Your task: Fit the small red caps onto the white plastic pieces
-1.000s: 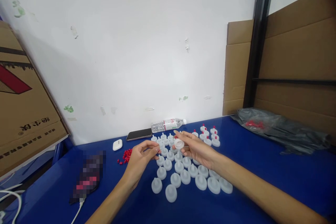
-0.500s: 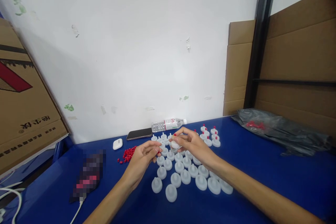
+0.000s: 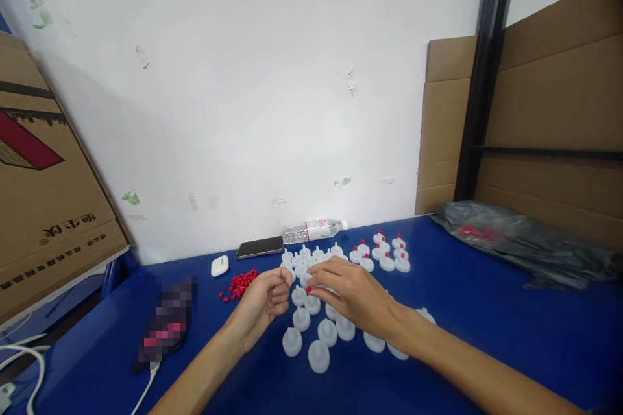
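Single view from the person's head, facing forward and down, quite near above the blue surface (image 3: pixel 511 308) in lower frame, white wall (image 3: pixel 272 91) ahead, filling upper centre.

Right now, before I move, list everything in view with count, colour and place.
Plain pieces: many, whitish, mid-table
Red-tipped pieces: about ten, whitish and red, right of the plain ones
Loose red pieces: many, red, left of the hands
Phone: one, dark, near the wall
Bottle: one, clear, lying against the wall
Case: one, white, left of the phone
Pixelated item: one, dark, left
Cables: several, white, lower left
Carton: one, brown, far left
Cardboard: several panels, brown, right
Post: one, black, right
Bag: one, grey, rear right
Table: one, blue, below
Wall: one, white, behind
Left hand: curled, contents hidden
Right hand: red piece at its fingertips
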`<state>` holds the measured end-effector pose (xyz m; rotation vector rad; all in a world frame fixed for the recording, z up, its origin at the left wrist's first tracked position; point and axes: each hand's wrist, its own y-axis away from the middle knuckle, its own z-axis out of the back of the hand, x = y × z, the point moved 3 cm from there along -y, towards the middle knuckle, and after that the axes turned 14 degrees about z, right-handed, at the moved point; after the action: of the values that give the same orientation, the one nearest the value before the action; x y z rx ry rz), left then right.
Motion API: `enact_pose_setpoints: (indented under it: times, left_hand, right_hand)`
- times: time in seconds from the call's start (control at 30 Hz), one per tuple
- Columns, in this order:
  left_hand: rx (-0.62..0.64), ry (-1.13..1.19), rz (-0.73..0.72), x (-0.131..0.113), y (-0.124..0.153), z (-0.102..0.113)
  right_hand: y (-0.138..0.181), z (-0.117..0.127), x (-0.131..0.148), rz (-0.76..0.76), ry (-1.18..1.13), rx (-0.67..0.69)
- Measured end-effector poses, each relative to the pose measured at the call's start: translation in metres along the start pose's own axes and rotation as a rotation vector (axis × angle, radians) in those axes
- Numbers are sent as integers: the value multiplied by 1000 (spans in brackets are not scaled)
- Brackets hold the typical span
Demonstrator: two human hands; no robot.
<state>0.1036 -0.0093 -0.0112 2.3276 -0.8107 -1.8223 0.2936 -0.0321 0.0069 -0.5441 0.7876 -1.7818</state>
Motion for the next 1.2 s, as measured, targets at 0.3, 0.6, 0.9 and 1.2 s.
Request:
enact_pose_setpoints:
  times: [0.3, 0.6, 0.9, 1.2]
  left_hand:
    - [167, -376, 12, -3, 18, -18]
    - [275, -508, -231, 1, 17, -12]
    - [326, -480, -180, 9, 16, -21]
    - [229, -640, -291, 7, 12, -17]
  right_hand:
    - [-4, 6, 5, 101, -77, -101]
    - [-11, 14, 16, 64, -252, -232]
    - [-7, 7, 17, 163, -214, -168]
    - [-7, 6, 23, 208, -134, -108]
